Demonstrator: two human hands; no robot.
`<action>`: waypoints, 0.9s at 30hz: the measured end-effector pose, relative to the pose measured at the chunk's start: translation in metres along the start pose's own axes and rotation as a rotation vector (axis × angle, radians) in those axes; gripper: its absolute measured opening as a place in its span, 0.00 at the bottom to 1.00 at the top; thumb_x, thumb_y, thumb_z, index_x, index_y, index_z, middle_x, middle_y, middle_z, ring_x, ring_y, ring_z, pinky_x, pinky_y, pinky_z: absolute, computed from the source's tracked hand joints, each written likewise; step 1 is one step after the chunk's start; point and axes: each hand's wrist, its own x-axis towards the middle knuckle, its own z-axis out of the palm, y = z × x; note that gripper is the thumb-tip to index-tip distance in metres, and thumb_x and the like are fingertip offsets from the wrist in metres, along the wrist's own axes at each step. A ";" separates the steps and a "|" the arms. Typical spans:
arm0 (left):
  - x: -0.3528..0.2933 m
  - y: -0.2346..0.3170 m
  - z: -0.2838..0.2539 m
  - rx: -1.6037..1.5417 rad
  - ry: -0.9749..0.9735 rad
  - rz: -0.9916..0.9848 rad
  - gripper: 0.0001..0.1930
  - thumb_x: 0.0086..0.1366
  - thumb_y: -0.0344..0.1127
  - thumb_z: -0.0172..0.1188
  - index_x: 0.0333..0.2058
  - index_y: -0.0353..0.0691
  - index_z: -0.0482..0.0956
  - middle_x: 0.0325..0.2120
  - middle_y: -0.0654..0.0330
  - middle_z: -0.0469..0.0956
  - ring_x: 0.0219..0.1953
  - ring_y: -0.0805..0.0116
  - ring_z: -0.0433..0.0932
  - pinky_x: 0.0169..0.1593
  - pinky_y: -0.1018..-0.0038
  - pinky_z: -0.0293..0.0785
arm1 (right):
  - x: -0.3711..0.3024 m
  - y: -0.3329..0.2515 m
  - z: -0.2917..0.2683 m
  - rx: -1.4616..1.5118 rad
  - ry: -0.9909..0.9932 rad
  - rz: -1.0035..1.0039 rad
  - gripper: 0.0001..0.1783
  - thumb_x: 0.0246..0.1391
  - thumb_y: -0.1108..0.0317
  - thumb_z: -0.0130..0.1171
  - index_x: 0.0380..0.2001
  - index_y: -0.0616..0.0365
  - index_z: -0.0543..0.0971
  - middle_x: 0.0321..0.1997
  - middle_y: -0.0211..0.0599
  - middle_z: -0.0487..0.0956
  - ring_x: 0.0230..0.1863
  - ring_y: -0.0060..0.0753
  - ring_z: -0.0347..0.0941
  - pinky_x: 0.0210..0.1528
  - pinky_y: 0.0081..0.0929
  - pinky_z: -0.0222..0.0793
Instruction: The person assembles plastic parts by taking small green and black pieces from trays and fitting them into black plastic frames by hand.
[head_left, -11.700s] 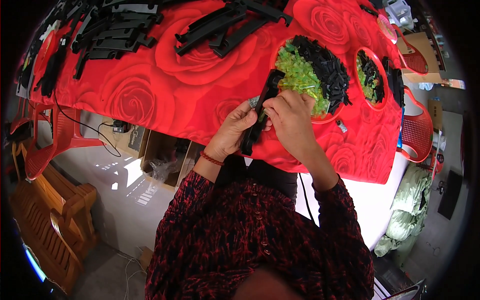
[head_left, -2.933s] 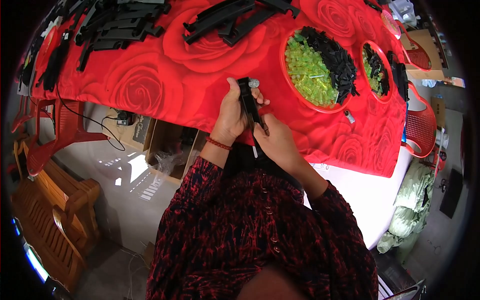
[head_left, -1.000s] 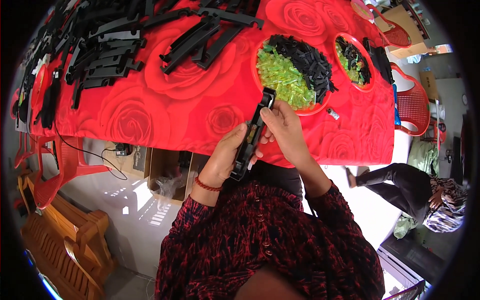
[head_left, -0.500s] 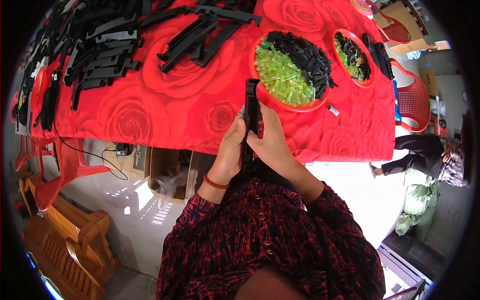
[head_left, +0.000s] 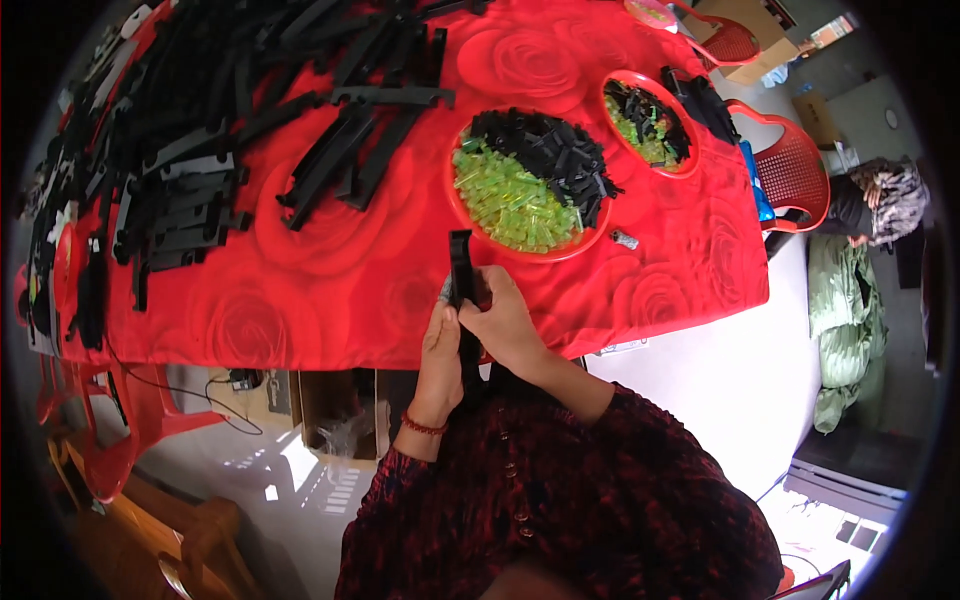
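A black strip is held nearly upright between two bare hands, in front of the body at the near edge of a table covered with a red rose-patterned cloth; its lower end is partly hidden. The left hand is closed round the strip from the left, its thumb laid along the side; a red bracelet is worn on that wrist. The right hand is closed in from the right, thumb and forefinger bent onto the strip; whether a smaller piece is also pinched there cannot be told.

Just beyond the hands, a large red bowl is filled with clear green pieces on the left and short black pieces on the right; farther right, a smaller red bowl is filled with a mix of both colours. Near the large bowl, a small silvery object is seen on the cloth; the far left of the table is covered by a pile of black strips. At right, a red chair is placed beside the table.
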 end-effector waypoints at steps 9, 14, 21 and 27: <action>0.004 0.015 -0.008 -0.125 -0.080 -0.056 0.21 0.77 0.44 0.43 0.61 0.38 0.66 0.45 0.64 0.75 0.40 0.76 0.75 0.43 0.76 0.73 | 0.002 -0.011 -0.026 -0.057 -0.208 -0.154 0.15 0.59 0.70 0.60 0.46 0.64 0.71 0.40 0.35 0.74 0.40 0.23 0.74 0.42 0.23 0.72; 0.019 0.037 0.009 -0.124 -0.132 -0.040 0.27 0.74 0.58 0.40 0.52 0.37 0.69 0.38 0.58 0.75 0.28 0.73 0.71 0.31 0.74 0.69 | 0.045 -0.029 -0.078 -0.210 0.120 -0.324 0.10 0.56 0.74 0.57 0.42 0.62 0.77 0.39 0.50 0.79 0.38 0.52 0.78 0.38 0.39 0.75; 0.045 0.021 -0.005 -0.267 -0.243 -0.173 0.25 0.74 0.55 0.44 0.48 0.34 0.70 0.39 0.56 0.75 0.31 0.69 0.74 0.34 0.71 0.71 | 0.137 -0.040 -0.110 -0.715 0.482 -0.671 0.10 0.52 0.75 0.61 0.39 0.60 0.81 0.34 0.45 0.74 0.38 0.50 0.73 0.40 0.40 0.70; 0.045 0.019 -0.016 -0.431 -0.275 -0.178 0.26 0.73 0.55 0.46 0.52 0.36 0.68 0.40 0.55 0.74 0.34 0.67 0.71 0.36 0.70 0.70 | 0.144 -0.038 -0.110 -0.825 0.364 -0.510 0.11 0.49 0.70 0.65 0.37 0.60 0.80 0.37 0.46 0.73 0.42 0.52 0.71 0.46 0.42 0.70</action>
